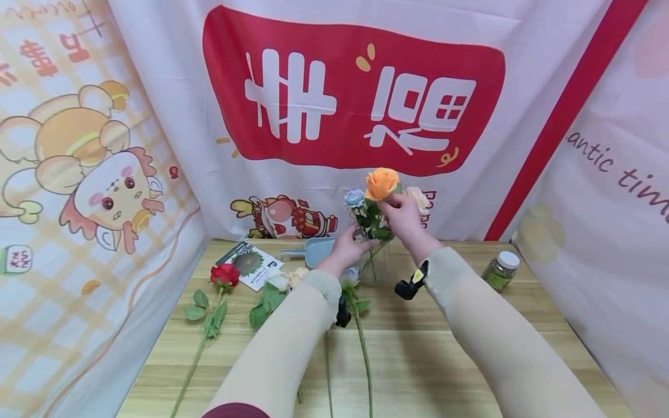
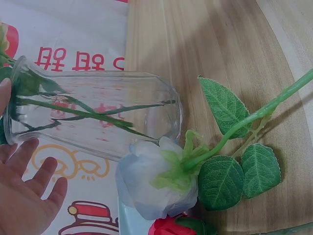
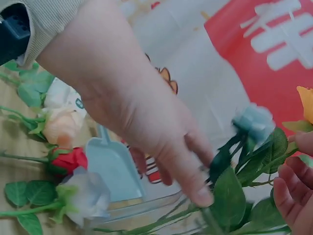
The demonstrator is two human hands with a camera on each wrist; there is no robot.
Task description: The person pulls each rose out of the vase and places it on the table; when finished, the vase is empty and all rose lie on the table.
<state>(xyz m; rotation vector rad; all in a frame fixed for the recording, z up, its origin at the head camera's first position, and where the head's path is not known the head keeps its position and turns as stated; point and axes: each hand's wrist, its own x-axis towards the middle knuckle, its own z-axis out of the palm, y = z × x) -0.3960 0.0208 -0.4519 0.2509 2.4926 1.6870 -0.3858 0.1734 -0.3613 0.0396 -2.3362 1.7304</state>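
Observation:
A clear glass vase [image 2: 98,107] stands upright near the back of the table, with several green stems crossing inside it. My right hand [image 1: 405,220] pinches an orange rose [image 1: 382,184] just under its bloom, above the vase. At the vase's mouth is my left hand [image 1: 349,251]; its thumb touches the rim, and the fingers [image 2: 46,169] are extended beside the glass. A blue rose [image 1: 354,198] and a pale cream rose [image 1: 417,199] rise from the vase area. Whether the orange rose's stem is inside the vase is hidden by leaves.
A pale blue-white rose [image 2: 156,178] lies close before the vase. Left of it lie a peach rose [image 3: 63,126], a white rose [image 1: 279,281] and a red rose [image 1: 225,274]. Behind are a light-blue dustpan [image 1: 319,251] and a printed card [image 1: 256,267]. A lidded jar [image 1: 500,270] stands right.

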